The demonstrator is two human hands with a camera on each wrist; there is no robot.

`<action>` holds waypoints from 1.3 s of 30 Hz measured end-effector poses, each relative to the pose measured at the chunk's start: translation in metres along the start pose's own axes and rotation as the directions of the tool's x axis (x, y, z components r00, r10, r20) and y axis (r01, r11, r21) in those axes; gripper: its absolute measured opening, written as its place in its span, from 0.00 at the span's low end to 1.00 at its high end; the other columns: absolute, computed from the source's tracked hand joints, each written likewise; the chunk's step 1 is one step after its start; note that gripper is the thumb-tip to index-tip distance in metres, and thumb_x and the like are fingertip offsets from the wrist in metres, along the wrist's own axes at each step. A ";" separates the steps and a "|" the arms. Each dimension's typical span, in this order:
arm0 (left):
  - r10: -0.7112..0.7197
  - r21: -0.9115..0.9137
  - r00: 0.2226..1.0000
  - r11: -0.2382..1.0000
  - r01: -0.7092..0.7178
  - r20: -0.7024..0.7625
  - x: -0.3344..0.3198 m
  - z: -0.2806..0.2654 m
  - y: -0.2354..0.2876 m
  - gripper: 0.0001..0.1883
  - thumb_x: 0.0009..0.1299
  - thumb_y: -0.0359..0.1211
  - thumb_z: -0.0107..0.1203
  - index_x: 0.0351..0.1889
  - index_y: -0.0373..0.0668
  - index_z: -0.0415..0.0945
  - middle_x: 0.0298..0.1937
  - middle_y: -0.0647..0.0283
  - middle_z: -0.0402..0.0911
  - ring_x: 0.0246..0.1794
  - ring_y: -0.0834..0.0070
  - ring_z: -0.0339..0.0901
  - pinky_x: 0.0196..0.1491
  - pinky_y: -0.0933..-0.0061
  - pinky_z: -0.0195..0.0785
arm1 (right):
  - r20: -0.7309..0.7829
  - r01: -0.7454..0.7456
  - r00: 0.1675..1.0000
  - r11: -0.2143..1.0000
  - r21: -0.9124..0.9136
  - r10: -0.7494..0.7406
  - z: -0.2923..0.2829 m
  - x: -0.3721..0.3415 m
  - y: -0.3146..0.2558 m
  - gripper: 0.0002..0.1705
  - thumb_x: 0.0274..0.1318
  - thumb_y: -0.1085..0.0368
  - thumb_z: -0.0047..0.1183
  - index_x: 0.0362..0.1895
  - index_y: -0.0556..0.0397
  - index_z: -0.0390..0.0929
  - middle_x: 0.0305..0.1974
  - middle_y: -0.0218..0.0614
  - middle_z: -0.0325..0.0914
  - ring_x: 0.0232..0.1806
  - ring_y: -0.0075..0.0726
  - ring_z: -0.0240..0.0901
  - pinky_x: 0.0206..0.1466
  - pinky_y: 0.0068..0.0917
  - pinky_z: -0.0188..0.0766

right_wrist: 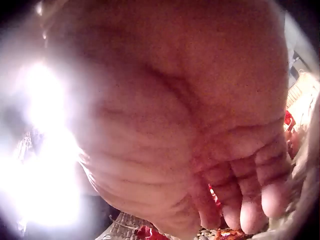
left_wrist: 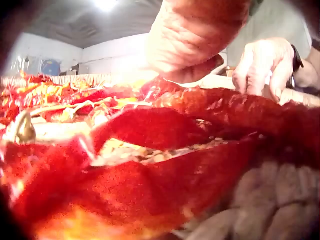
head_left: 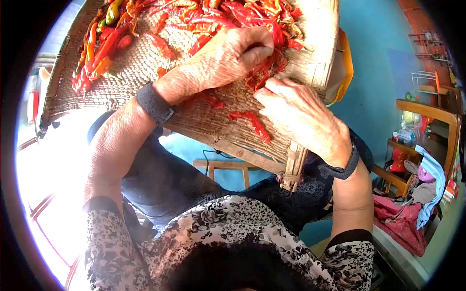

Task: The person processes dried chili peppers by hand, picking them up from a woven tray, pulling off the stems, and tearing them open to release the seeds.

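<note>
A woven tray (head_left: 131, 60) holds many red peppers (head_left: 233, 19), some shrivelled. The left hand (head_left: 233, 53) is over the peppers near the tray's right side, fingers curled downward; its fingertips are hidden in the head view. Just below and to its right lies the right hand (head_left: 303, 111), its fingertips at a dark red pepper piece (head_left: 257, 77). In the right wrist view the fingers of the right hand (right_wrist: 190, 130) bend loosely over the tray, and no held thing shows. A large red pepper (left_wrist: 150, 185) fills the left wrist view, with the left hand (left_wrist: 195, 40) above.
Loose red pieces (head_left: 252, 125) lie near the tray's front edge. A bundled cane post (head_left: 292, 167) stands at its front right corner. An orange-rimmed container (head_left: 345, 68) is beyond the right edge. At the right, a wooden chair (head_left: 427, 109) bears cloths.
</note>
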State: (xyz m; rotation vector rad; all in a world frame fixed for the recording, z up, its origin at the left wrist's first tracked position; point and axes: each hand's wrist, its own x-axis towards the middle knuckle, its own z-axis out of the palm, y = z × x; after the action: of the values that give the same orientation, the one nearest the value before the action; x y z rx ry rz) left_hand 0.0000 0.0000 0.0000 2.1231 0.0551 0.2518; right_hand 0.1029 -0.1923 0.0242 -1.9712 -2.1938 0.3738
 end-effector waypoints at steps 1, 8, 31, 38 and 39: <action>-0.047 -0.100 0.999 0.994 0.044 -0.022 0.000 -0.002 -0.003 0.08 0.79 0.35 0.50 0.43 0.40 0.74 0.34 0.69 0.76 0.38 0.84 0.72 0.43 0.75 0.70 | -0.035 0.010 0.999 0.999 0.040 -0.009 0.003 0.001 0.001 0.14 0.55 0.68 0.58 0.47 0.57 0.77 0.40 0.45 0.73 0.43 0.49 0.74 0.46 0.40 0.74; 0.031 0.116 0.997 0.993 -0.023 -0.068 -0.001 -0.015 -0.004 0.09 0.76 0.36 0.54 0.42 0.39 0.75 0.31 0.62 0.77 0.33 0.73 0.78 0.36 0.68 0.74 | -0.040 -0.078 0.995 0.973 0.217 0.089 -0.023 0.006 0.017 0.10 0.59 0.69 0.57 0.43 0.61 0.79 0.32 0.45 0.76 0.30 0.46 0.76 0.35 0.39 0.75; -0.095 0.010 0.996 0.995 0.095 -0.005 -0.013 -0.007 0.017 0.08 0.70 0.33 0.58 0.40 0.38 0.79 0.28 0.51 0.79 0.30 0.57 0.81 0.35 0.60 0.73 | -0.140 -0.156 0.941 0.763 0.627 0.308 -0.029 0.027 0.019 0.13 0.59 0.64 0.61 0.44 0.56 0.76 0.26 0.31 0.76 0.29 0.23 0.74 0.35 0.24 0.73; 0.008 -0.079 0.998 0.997 -0.013 -0.062 -0.007 0.007 0.017 0.13 0.71 0.39 0.60 0.43 0.37 0.78 0.32 0.54 0.81 0.33 0.61 0.82 0.38 0.65 0.73 | -0.419 0.018 0.820 0.714 0.700 0.391 -0.046 0.020 0.024 0.07 0.65 0.63 0.56 0.38 0.54 0.80 0.26 0.30 0.81 0.28 0.22 0.77 0.30 0.22 0.73; 0.009 -0.079 0.998 0.997 -0.014 -0.063 -0.007 0.005 0.017 0.13 0.71 0.39 0.60 0.43 0.37 0.78 0.32 0.54 0.81 0.33 0.61 0.82 0.38 0.65 0.73 | -0.480 0.069 0.755 0.674 0.735 0.446 -0.057 0.015 0.025 0.07 0.65 0.63 0.56 0.40 0.53 0.80 0.27 0.29 0.81 0.28 0.22 0.77 0.31 0.21 0.74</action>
State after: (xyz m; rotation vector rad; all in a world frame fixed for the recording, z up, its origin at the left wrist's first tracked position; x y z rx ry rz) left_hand -0.0067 -0.0138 0.0105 2.0367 0.0689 0.3220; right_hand 0.1410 -0.1708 0.0704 -1.5410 -1.1261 0.4299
